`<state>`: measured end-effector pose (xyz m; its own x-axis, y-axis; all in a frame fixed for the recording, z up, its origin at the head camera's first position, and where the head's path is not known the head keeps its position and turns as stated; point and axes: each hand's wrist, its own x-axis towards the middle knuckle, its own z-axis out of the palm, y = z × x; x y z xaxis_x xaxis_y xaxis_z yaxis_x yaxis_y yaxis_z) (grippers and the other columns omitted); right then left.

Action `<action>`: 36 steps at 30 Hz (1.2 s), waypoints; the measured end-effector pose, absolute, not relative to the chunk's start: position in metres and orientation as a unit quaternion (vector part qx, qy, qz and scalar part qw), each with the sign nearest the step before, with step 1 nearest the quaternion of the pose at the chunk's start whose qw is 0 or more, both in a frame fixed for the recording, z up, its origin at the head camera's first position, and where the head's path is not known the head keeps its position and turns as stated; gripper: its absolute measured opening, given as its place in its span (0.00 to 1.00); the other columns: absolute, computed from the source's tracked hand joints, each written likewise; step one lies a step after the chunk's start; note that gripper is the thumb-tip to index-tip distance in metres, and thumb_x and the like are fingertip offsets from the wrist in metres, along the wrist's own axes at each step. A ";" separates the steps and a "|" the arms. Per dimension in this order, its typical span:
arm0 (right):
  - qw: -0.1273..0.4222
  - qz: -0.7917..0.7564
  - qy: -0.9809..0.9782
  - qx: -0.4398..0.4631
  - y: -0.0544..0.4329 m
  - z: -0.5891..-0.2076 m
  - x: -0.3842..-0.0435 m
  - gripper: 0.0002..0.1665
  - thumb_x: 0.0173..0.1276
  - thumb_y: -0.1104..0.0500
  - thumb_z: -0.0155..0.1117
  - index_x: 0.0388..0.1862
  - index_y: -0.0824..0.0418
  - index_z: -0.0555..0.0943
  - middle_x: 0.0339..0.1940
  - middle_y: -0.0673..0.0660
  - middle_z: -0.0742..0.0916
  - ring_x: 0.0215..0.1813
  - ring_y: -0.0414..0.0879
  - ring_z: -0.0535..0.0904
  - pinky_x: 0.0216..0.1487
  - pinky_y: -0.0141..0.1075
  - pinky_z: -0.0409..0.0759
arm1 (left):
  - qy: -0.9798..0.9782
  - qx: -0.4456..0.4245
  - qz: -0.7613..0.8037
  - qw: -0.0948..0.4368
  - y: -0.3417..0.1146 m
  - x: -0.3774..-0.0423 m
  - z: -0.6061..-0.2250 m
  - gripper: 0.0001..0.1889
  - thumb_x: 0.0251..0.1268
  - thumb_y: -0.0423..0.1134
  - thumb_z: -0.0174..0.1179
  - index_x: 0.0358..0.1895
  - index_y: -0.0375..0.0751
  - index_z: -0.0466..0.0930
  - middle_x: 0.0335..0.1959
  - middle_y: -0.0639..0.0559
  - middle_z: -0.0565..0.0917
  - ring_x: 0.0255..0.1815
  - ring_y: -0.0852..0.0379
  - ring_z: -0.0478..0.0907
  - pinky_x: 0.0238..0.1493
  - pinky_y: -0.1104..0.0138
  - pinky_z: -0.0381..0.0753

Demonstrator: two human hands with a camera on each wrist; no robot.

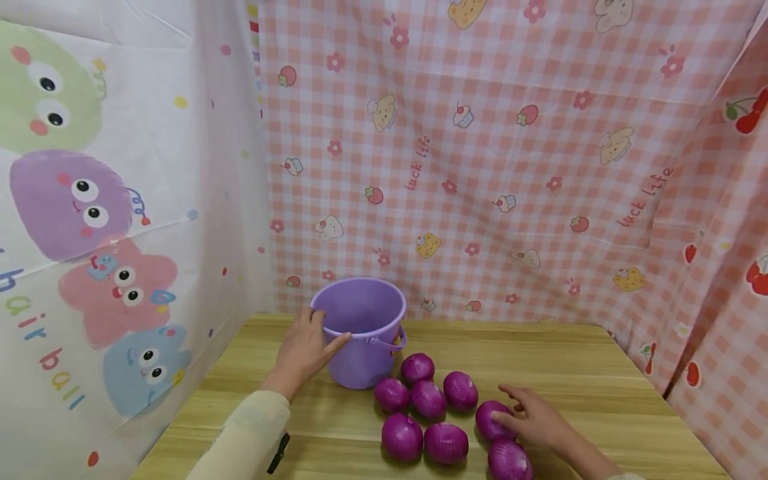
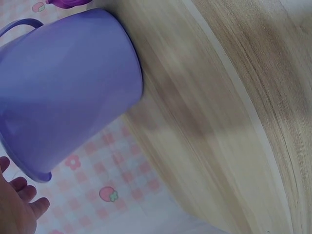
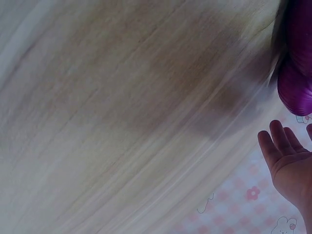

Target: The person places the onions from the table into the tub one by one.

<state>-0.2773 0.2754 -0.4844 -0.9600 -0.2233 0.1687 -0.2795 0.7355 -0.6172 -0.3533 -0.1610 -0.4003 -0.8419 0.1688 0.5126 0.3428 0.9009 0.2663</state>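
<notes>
Your right hand (image 1: 537, 420), lower right, is loose, fingers extended, thumb over a red onion (image 1: 487, 415); grasping nothing. Another onion (image 1: 510, 460) sits just below, at the bottom edge. Six more onions (image 1: 446, 444), lower centre, lie between that hand and the purple bucket (image 1: 363, 367). Your left hand (image 1: 305, 350) is spread at the bucket's left rim, not clenched; can't tell if it's touching. Bucket's upright, centre of frame, on the wood-grain table (image 1: 528, 353). White cloth (image 1: 216, 167), left: "hair ball". Pink gingham cloth (image 1: 480, 153), behind: "luck life", twice.
</notes>
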 end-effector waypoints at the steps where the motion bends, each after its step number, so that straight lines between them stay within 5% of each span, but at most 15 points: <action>1: 0.040 0.342 -0.928 0.138 0.275 -0.485 -0.277 0.39 0.64 0.45 0.70 0.67 0.68 0.73 0.59 0.72 0.79 0.49 0.60 0.82 0.48 0.54 0.81 | -0.943 -0.136 -0.176 0.248 -0.161 -0.353 -0.401 0.39 0.63 0.62 0.62 0.59 0.27 0.71 0.58 0.30 0.71 0.58 0.36 0.71 0.61 0.46 0.72; 15: 0.002 0.377 -0.914 0.151 0.277 -0.488 -0.280 0.37 0.64 0.49 0.72 0.63 0.73 0.73 0.54 0.71 0.81 0.46 0.57 0.83 0.39 0.38 0.83 | -0.941 -0.133 -0.172 0.260 -0.158 -0.353 -0.404 0.35 0.64 0.60 0.63 0.55 0.27 0.74 0.53 0.32 0.73 0.54 0.37 0.72 0.58 0.47 0.74; 36: -0.009 0.363 -0.922 0.134 0.272 -0.487 -0.280 0.40 0.56 0.47 0.78 0.60 0.69 0.76 0.46 0.59 0.84 0.42 0.50 0.82 0.39 0.42 0.81 | -0.930 -0.128 -0.185 0.290 -0.155 -0.355 -0.413 0.28 0.64 0.57 0.65 0.43 0.31 0.74 0.45 0.37 0.72 0.46 0.41 0.72 0.50 0.50 0.78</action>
<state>-0.2805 0.2720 -0.4872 -0.9640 -0.2532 0.0812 -0.2406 0.7005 -0.6718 -0.3547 -0.1547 -0.4132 -0.7984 0.1314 0.5876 0.3462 0.8986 0.2695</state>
